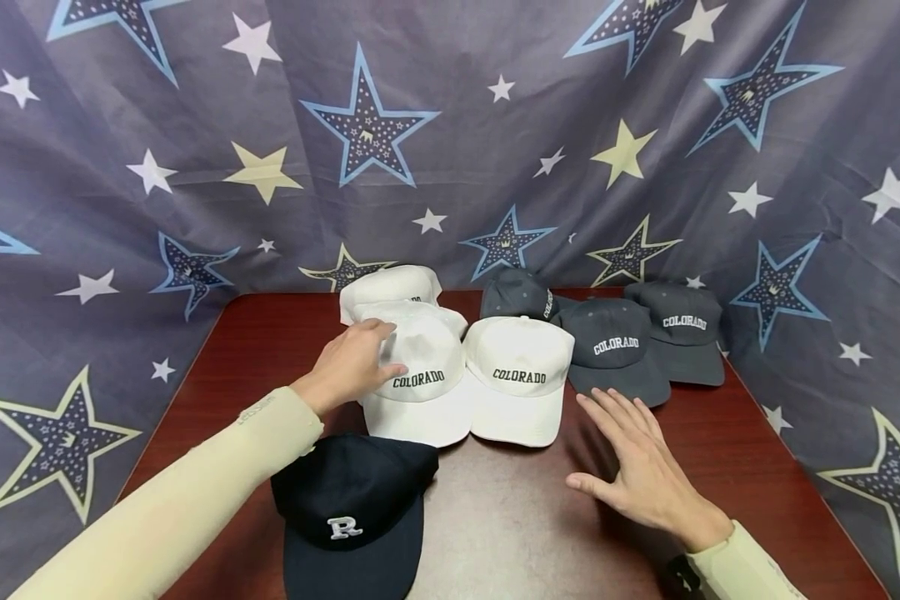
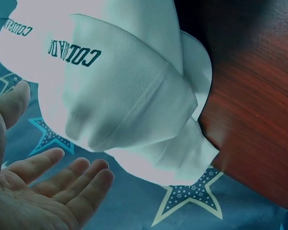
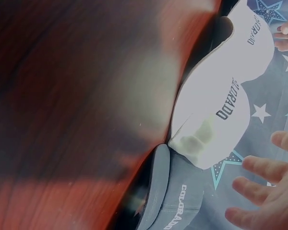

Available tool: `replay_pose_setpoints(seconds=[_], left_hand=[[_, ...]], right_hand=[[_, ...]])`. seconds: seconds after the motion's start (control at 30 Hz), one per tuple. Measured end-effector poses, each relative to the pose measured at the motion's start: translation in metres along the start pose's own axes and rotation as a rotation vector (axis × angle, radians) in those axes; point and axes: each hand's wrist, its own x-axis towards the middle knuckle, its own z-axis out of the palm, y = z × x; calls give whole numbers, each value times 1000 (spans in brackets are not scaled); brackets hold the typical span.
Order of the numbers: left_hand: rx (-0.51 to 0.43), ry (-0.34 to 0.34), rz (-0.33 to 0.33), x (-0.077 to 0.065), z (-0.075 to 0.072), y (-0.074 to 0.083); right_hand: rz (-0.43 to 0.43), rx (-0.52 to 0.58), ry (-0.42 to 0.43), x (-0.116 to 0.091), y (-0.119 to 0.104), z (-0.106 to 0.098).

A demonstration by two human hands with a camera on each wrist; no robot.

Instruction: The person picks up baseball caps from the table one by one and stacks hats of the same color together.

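My left hand [image 1: 352, 364] hovers at the left side of a white cap [image 1: 418, 354] lettered COLORADO, fingers spread and holding nothing. In the left wrist view, the fingertips [image 2: 102, 175] show apart from the white crown [image 2: 120, 91]. A second white cap [image 1: 520, 358] sits directly to its right, and another [image 1: 390, 283] is partly hidden behind it. My right hand [image 1: 637, 467], fingers extended and holding nothing, is over the table in front of a dark grey COLORADO cap [image 1: 611, 337]. Nearer me, under my left forearm, lies a navy cap [image 1: 352, 500] with a white R.
Two more dark grey caps stand at the back: one [image 1: 516, 293] behind the white caps, one [image 1: 682, 325] at the far right. All lie on a reddish-brown table [image 1: 495, 517]. A grey star-patterned cloth [image 1: 450, 142] hangs behind and along both sides.
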Motion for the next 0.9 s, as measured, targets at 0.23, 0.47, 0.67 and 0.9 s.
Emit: replay_pose_setpoints(seconds=[0.23,0.47,0.67,0.9], left_hand=[[17,-19,-46,7,9,2],[20,8,-80,15,16,0],[5,34,-112,18,20,-4],[-73,52,-152,18,23,-4]], right_hand=[[14,1,-14,0,0,0],[15,5,-14,0,-1,0],[19,8,-17,-2,0,1],[25,10,-21,-3,1,2]])
